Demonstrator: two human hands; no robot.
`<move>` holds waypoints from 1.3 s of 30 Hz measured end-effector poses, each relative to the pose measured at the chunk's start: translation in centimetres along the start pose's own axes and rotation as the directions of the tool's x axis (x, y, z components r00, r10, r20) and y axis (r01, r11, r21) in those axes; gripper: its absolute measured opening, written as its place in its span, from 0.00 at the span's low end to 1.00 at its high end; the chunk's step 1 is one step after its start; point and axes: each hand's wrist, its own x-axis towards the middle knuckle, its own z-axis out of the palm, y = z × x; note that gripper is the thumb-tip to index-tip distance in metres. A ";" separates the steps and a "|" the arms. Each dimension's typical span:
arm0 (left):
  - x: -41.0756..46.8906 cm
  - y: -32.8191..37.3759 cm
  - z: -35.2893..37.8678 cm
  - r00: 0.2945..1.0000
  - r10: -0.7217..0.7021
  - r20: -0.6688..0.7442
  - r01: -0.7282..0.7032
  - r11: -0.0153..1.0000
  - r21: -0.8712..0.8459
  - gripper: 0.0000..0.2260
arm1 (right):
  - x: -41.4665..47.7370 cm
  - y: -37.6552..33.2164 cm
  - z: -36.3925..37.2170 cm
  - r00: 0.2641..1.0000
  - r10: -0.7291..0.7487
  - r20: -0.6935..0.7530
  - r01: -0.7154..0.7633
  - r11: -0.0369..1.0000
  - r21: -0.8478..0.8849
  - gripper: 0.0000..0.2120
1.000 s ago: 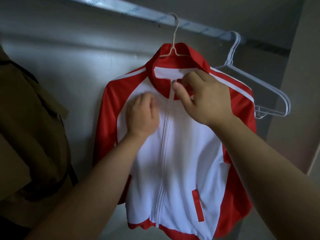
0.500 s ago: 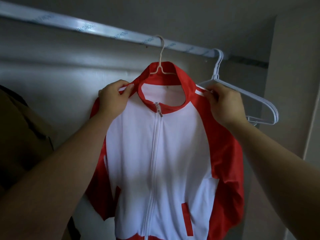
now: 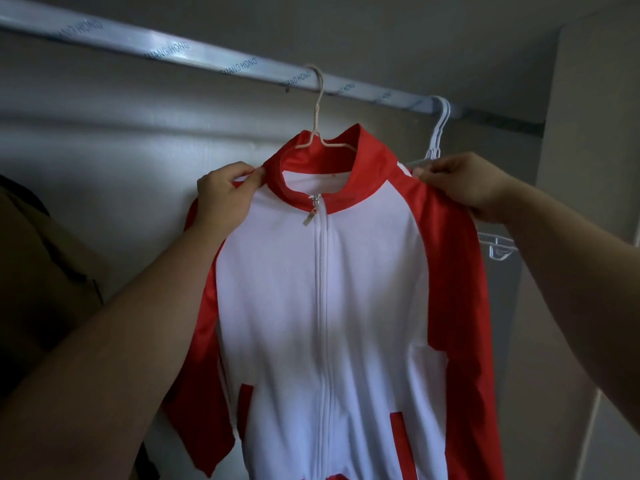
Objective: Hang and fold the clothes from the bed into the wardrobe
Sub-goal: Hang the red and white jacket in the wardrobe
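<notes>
Red-and-white track jacket [image 3: 346, 306] zipped up, on beige hanger [image 3: 320, 109] hooked over wardrobe rail [image 3: 138, 46]. Left hand [image 3: 225, 195]: fingers pinching shoulder beside collar. Right hand [image 3: 464, 188]: fingers clamped on opposite shoulder. White hangers [image 3: 438, 133] behind right hand.

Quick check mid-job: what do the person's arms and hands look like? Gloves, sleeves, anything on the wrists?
No gloves: the left hand and right hand are bare. The left forearm and right forearm are bare too, with no sleeve in view. No watch or bracelet shows at either wrist, and no rings on the visible fingers.
</notes>
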 end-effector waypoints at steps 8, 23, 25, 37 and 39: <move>0.2 -0.3 -0.6 0.999 0.045 -0.018 -0.042 0.990 0.134 0.21 | -4.1 2.7 -0.4 0.980 0.059 0.193 -0.079 0.992 0.101 0.28; -0.3 1.5 0.2 0.986 0.014 -0.167 0.015 0.986 0.168 0.27 | -6.1 2.2 -3.0 0.993 0.093 -0.079 -0.120 0.864 -0.489 0.22; -0.5 1.5 0.5 0.987 0.009 -0.163 0.021 0.983 0.183 0.27 | -6.2 0.9 -1.4 0.990 0.003 -0.144 -0.077 0.857 -0.510 0.29; -1.4 -1.7 -3.6 0.963 -0.250 -0.099 0.264 0.948 0.178 0.16 | -1.7 -3.0 6.5 0.867 -0.416 -0.274 0.254 0.842 -0.476 0.14; -2.2 -3.0 -4.3 0.912 -0.393 -0.114 0.407 0.900 0.157 0.15 | -1.2 -3.0 6.7 0.865 -0.409 -0.291 0.245 0.850 -0.467 0.13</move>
